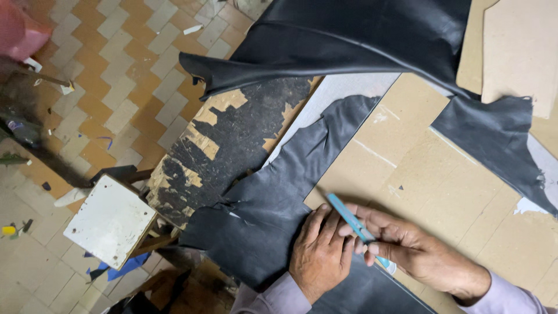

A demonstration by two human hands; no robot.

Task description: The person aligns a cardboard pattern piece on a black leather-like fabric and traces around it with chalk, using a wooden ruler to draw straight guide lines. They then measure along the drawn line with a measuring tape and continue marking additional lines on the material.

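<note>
While we look down from above at a worn work table (226,139), our left hand (318,256) lies flat and open, fingers spread, pressing on a sheet of dark grey leather (273,203) right where it meets the edge of a large brown cardboard pattern (418,174). It seems placed there to keep leather and pattern from sliding apart. Our right hand (415,250) is closed around a slim blue pen-like tool (351,218), held between thumb and fingertips like a pencil, its upper end pointing up and to the left over the cardboard edge; whether its working tip touches the leather we cannot tell, as the fingers hide it. The leather runs from the bottom of the view up along the left side of the cardboard, its edges ragged and uneven. A second, larger black hide (349,40) drapes across the top of the table, and another dark piece (494,145) lies over the cardboard's right side. The table top shows flaking black coating over pale wood. To the left, beside the table, stands a small stool with a chipped white seat (110,221) on a floor (116,87) of orange and cream tiles scattered with scraps. No packages, labels or signs are clearly visible; a pink object (20,29) sits blurred in the top left corner. Pale lilac cuffs cover both wrists.
</note>
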